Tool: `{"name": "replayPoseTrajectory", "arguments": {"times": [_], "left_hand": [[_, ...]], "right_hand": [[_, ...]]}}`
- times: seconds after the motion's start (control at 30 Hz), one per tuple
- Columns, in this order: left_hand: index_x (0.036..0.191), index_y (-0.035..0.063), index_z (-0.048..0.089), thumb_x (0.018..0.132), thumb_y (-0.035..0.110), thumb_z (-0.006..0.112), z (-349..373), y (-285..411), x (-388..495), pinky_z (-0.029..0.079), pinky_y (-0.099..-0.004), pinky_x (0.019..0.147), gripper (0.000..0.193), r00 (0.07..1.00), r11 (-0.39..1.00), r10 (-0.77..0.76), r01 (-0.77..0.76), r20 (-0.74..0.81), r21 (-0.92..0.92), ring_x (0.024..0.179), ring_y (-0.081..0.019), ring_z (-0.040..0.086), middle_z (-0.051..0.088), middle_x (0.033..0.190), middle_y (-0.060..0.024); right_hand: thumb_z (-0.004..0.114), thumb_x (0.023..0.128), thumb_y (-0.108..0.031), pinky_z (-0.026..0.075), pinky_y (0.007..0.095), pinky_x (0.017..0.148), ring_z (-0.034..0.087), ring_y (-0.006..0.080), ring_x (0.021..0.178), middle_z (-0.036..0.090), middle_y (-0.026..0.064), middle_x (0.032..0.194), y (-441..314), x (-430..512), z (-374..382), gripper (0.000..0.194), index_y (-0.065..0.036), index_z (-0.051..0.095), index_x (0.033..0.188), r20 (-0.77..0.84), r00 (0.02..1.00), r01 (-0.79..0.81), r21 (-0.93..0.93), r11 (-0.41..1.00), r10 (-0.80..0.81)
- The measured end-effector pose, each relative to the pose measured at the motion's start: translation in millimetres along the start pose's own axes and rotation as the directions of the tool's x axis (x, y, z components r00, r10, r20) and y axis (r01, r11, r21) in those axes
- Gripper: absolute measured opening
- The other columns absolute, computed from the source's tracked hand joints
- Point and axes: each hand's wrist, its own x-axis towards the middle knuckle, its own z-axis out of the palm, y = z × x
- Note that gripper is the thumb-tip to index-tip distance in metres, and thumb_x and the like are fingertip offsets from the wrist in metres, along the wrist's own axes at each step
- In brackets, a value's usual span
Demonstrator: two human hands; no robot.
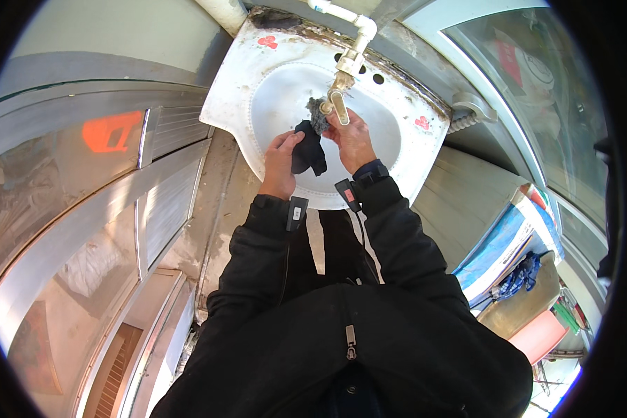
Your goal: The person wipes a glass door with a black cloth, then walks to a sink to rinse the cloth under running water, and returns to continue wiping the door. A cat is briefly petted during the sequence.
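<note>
In the head view, a black cloth item (pixel 308 149) hangs over the basin, its upper edge pinched between the thumb and fingers of my left hand (pixel 280 159). A grey fuzzy piece (pixel 317 115) meets its top; whether the two are one item I cannot tell. My right hand (pixel 352 141) grips the grey piece at its right edge, just under the tap (pixel 338 102), whose lever partly covers my fingers. Beneath both hands is the white washbasin (pixel 224 96), stained along its back. No water stream is discernible.
White plastic pipe (pixel 366 26) feeds the tap from above. Glazed metal-framed panels (pixel 167 172) run along the left, and another framed pane (pixel 501 78) stands at right. Blue-and-white packaging (pixel 496 245), a blue patterned cloth (pixel 525 274) and a pink container (pixel 541 337) are at lower right.
</note>
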Motion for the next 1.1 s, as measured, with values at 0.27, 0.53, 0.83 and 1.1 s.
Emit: {"name": "replayPoseTrajectory", "arguments": {"times": [0.27,0.53,0.83,1.1], "left_hand": [[0.125,0.0058,0.073,0.098,0.021,0.083,-1,0,-1,0.06,-0.0332,0.088,0.032,1.0,1.0,-0.005,0.005,-0.005,-0.012,0.098,-0.0173,0.075,0.078,0.11,-0.0052],[0.124,0.0056,0.073,0.098,0.02,0.083,0,2,-3,0.06,-0.0332,0.088,0.032,1.0,1.0,-0.014,0.014,-0.024,-0.019,0.098,-0.0171,0.075,0.078,0.109,-0.0051],[0.125,0.0057,0.073,0.098,0.021,0.083,2,0,-2,0.06,-0.0332,0.087,0.033,1.0,0.999,-0.028,0.028,-0.005,-0.017,0.098,-0.0166,0.075,0.077,0.109,-0.0045],[0.124,0.0058,0.073,0.097,0.022,0.084,2,0,-1,0.059,-0.0333,0.088,0.034,0.999,0.999,-0.041,0.041,0.009,-0.004,0.1,-0.0162,0.074,0.076,0.111,-0.0042]], "right_hand": [[0.069,0.109,-0.015,0.06,0.034,0.091,0.073,0.0164,0.099,0.077,0.007,0.115,9,13,-3,0.019,-0.005,0.069,0.125,-0.049,0.995,0.088,0.011,0.996,-0.088],[0.072,0.108,-0.018,0.062,0.0323,0.082,0.077,0.0153,0.091,0.08,0.0058,0.108,6,6,-7,0.017,-0.005,0.074,0.118,-0.077,0.994,0.08,0.049,0.996,-0.076],[0.067,0.108,-0.01,0.061,0.0337,0.084,0.074,0.0172,0.093,0.078,0.0072,0.111,0,15,-9,0.019,-0.004,0.071,0.125,-0.07,0.994,0.085,0.085,0.993,-0.079],[0.068,0.11,-0.017,0.061,0.0306,0.082,0.075,0.0155,0.092,0.077,0.004,0.11,-3,18,-12,0.017,-0.008,0.071,0.123,-0.158,0.983,0.086,-0.031,0.996,-0.09]]}}
